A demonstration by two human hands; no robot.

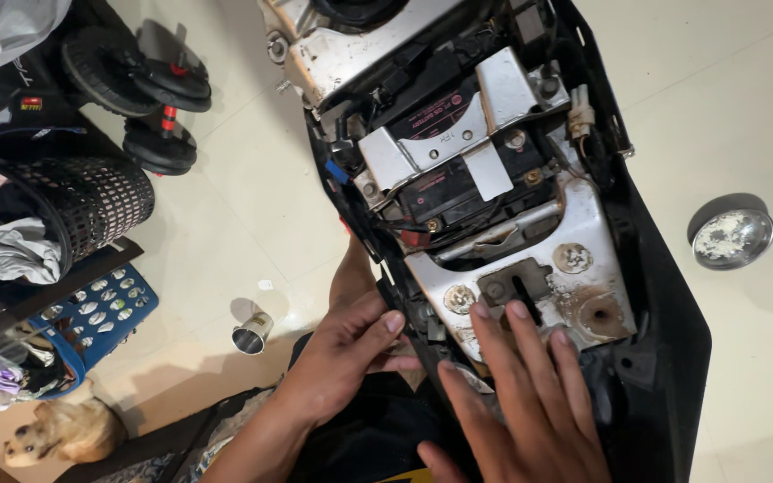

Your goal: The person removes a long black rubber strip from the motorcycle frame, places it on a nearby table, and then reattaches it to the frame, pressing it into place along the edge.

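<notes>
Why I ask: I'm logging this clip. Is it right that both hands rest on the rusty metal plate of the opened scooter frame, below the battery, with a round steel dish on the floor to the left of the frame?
Not quite. The head view shows the left hand and right hand at the rusty metal plate below the battery, but the round steel dish lies on the floor to the right of the frame.

L hand (346, 353) & R hand (530, 402), fingers flat

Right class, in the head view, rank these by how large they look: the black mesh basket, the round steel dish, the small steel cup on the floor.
1. Black mesh basket, partly hidden by clothes.
2. Round steel dish.
3. Small steel cup, lying on its side.
All sit at a similar floor depth, so the order seems safe.
</notes>
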